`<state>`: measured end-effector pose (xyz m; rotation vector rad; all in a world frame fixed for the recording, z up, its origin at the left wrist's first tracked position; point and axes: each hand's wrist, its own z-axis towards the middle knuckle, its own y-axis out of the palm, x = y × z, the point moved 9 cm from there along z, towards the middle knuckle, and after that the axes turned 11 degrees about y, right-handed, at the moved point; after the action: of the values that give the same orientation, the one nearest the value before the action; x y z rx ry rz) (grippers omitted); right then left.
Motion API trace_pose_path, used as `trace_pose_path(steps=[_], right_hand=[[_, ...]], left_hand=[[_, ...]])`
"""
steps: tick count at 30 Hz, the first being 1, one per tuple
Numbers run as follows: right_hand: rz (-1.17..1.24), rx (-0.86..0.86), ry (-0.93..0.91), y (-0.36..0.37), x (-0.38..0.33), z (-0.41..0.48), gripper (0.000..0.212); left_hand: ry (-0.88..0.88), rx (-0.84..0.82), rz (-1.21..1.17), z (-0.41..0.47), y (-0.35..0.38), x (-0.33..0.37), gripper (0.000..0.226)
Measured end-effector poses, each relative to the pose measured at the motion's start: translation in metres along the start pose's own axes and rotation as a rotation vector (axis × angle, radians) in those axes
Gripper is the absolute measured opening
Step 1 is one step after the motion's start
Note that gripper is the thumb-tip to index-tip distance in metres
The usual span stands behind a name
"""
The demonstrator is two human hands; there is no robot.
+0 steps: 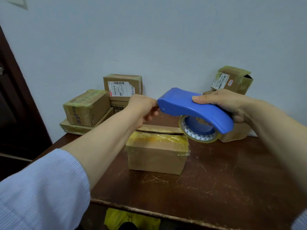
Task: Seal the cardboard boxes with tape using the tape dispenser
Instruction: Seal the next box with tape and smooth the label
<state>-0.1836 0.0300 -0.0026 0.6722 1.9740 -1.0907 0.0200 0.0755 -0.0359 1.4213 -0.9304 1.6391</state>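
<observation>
A blue tape dispenser (191, 107) with a roll of clear tape (199, 131) hangs in the air above a small cardboard box (157, 155) at the table's middle. My right hand (222, 103) grips the dispenser's handle from the right. My left hand (142, 108) is at the dispenser's front tip with fingers pinched there; what they pinch is hidden. The box's top flaps lie nearly flat with a dark slit between them, and yellowish tape covers its near top edge.
A dark brown scratched table (216, 180) stands against a pale wall. Several taped boxes (88, 107) are stacked at the back left and more boxes (232, 80) stand at the back right. A dark door (16, 105) is on the left. Something yellow (126, 219) lies below the table's front edge.
</observation>
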Motion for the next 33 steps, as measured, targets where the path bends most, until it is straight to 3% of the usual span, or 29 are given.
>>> trace_pose_path(steps=[4,7,11,18,21,33], right_hand=[[-0.118,0.043,0.004,-0.002,-0.002,0.003,0.055],[-0.231,0.065,0.037,-0.019,0.009,-0.001,0.049],[-0.329,0.026,0.103,-0.015,0.023,0.003,0.040],[-0.460,0.011,0.137,-0.011,0.013,0.015,0.083],[-0.519,-0.005,0.140,-0.007,0.003,0.017,0.088],[-0.671,0.032,0.159,0.007,-0.012,0.023,0.056]], left_hand=[[-0.024,0.062,-0.011,0.012,-0.023,-0.016,0.008],[-0.039,0.186,-0.019,0.026,-0.071,-0.032,0.025],[-0.110,0.203,-0.035,0.027,-0.090,-0.057,0.027],[-0.096,0.249,-0.012,0.010,-0.098,-0.066,0.016],[-0.108,0.269,0.000,0.004,-0.101,-0.069,0.011],[-0.121,0.299,-0.008,-0.009,-0.104,-0.083,0.025]])
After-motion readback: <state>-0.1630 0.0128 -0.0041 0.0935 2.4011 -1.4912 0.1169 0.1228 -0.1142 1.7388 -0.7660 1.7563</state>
